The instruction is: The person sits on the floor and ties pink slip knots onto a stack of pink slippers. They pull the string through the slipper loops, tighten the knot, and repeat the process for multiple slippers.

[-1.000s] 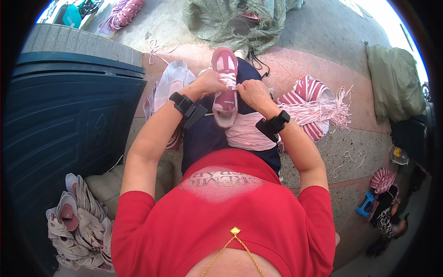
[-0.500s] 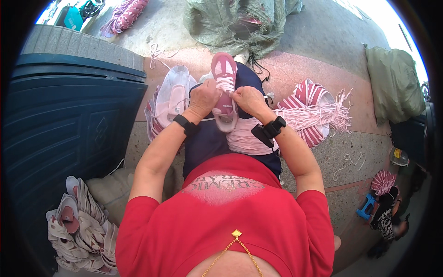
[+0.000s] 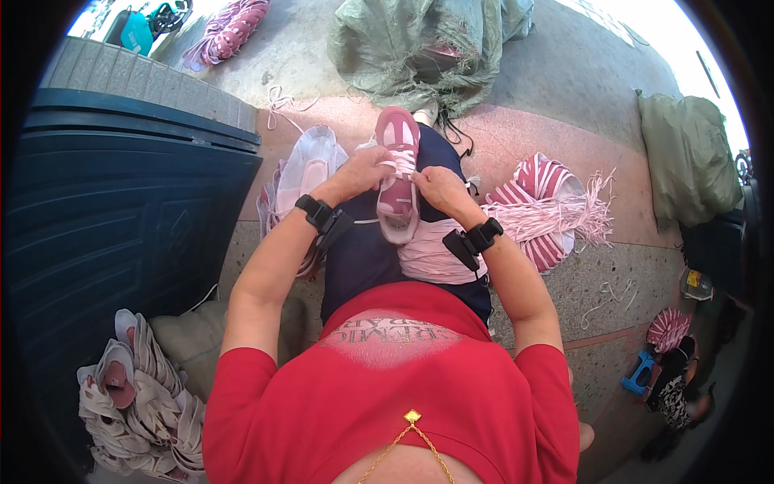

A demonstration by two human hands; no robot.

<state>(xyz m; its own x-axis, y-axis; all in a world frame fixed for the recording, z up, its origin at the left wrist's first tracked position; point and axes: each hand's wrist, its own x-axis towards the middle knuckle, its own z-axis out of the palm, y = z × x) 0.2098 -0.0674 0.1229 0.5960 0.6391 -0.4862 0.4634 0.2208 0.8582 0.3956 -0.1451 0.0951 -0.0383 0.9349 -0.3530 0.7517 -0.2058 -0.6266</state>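
Note:
A pink shoe upper (image 3: 397, 202) with pale lacing (image 3: 401, 161) lies lengthwise over my lap, toe pointing away from me. My left hand (image 3: 367, 171) pinches at the left edge of the lacing, its fingertips on the pale shoelace. At the opposite edge, my right hand (image 3: 442, 190) is closed with thumb and forefinger together beside the eyelets; the bit of lace in it is mostly hidden. A bundle of pale pink shoelaces (image 3: 439, 254) rests across my thigh, just below the right hand.
Stacked pale uppers (image 3: 313, 157) lie left of my leg, striped pink uppers (image 3: 540, 194) with loose laces to the right. A green sack (image 3: 415, 52) stands ahead, another sack (image 3: 689, 157) far right. A dark blue panel (image 3: 121, 202) borders the left, above beige uppers (image 3: 137, 395).
The shoe upper and both hands sit slightly lower in the picture, as does the background. My hands have moved a little farther apart, from over the lacing to its two edges.

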